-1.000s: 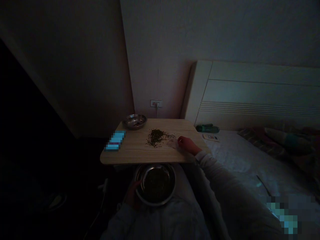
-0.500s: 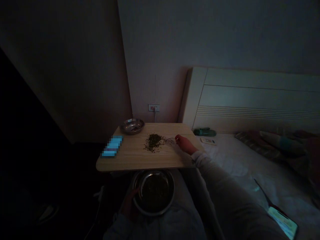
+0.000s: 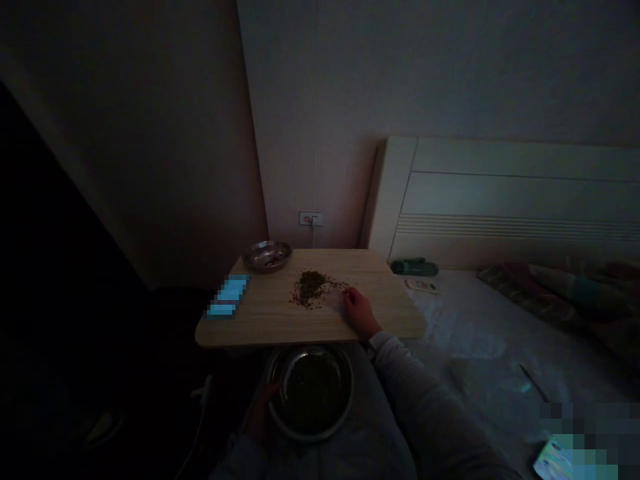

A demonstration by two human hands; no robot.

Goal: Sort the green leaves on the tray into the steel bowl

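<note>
A heap of small dark greenish grains [image 3: 310, 285] lies on the wooden tabletop [image 3: 260, 327], with loose ones scattered around it. To the right of the heap, my right hand [image 3: 359, 312] is closed on a thin clear piece [image 3: 334, 300], which reaches toward the grains; its exact kind is too dim to make out. My left hand [image 3: 264, 400] grips the left rim of a round metal bowl [image 3: 343, 417] in my lap, below the table's front edge. Dark contents fill the bowl's bottom, but the gloom hides what they are.
A second metal bowl [image 3: 267, 256] stands at the table's back left corner. Nearer on the left is a blurred, lit blue screen [image 3: 227, 297]. On the bed to the right lie a green bottle [image 3: 415, 267], a pale remote [image 3: 421, 286] and another glowing screen [image 3: 555, 460].
My right hand has come nearer to me and slightly left, bringing the clear piece beside the front right of the heap. More grains lie scattered right of the heap. My left hand keeps hold of the bowl.
</note>
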